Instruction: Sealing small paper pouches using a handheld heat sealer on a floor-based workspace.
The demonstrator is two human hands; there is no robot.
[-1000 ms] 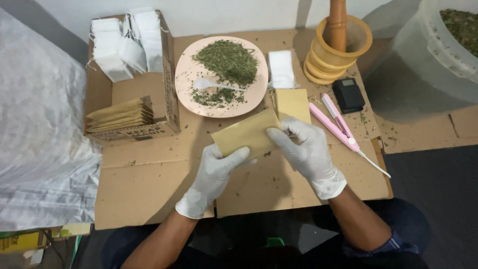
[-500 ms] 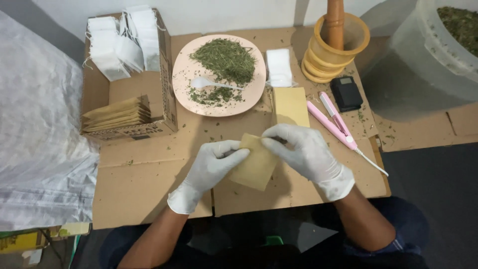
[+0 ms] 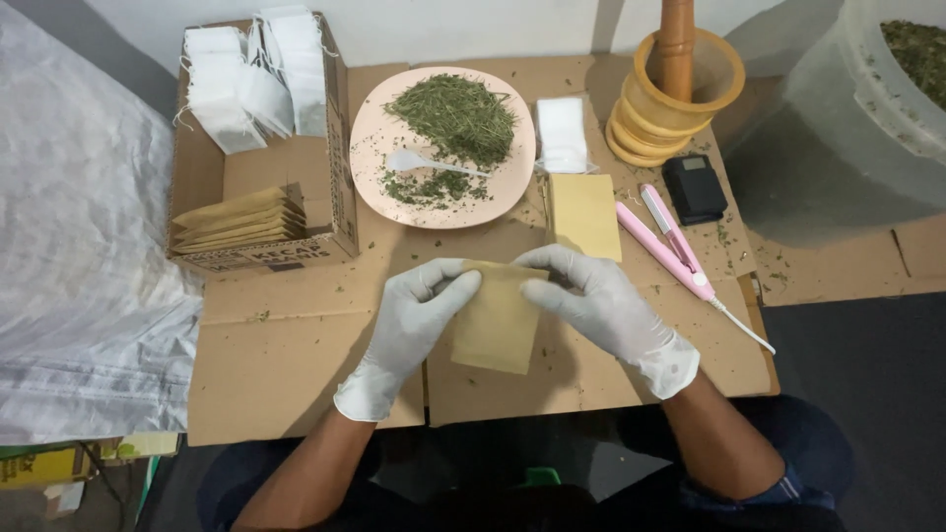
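Note:
Both my hands wear white gloves. My left hand (image 3: 409,320) and my right hand (image 3: 601,305) pinch the top corners of a brown paper pouch (image 3: 496,325), held upright over the flattened cardboard (image 3: 296,365). Just beyond it lies a stack of the same brown pouches (image 3: 583,215). Past my hands a pink plate (image 3: 372,138) holds a heap of dried green herb (image 3: 455,116) and a white plastic spoon (image 3: 424,163).
An open box (image 3: 335,187) at the left holds white tea bags (image 3: 246,84) and brown pouches (image 3: 241,219). A pile of white bags (image 3: 563,133), a wooden mortar with pestle (image 3: 680,84), a black scale (image 3: 694,185) and a pink sealer (image 3: 670,246) lie to the right. A tub of herb (image 3: 887,89) stands far right.
The pouch was turned from lying tilted and sideways to upright between both hands, and brought closer to me. My left hand moved up to its top edge.

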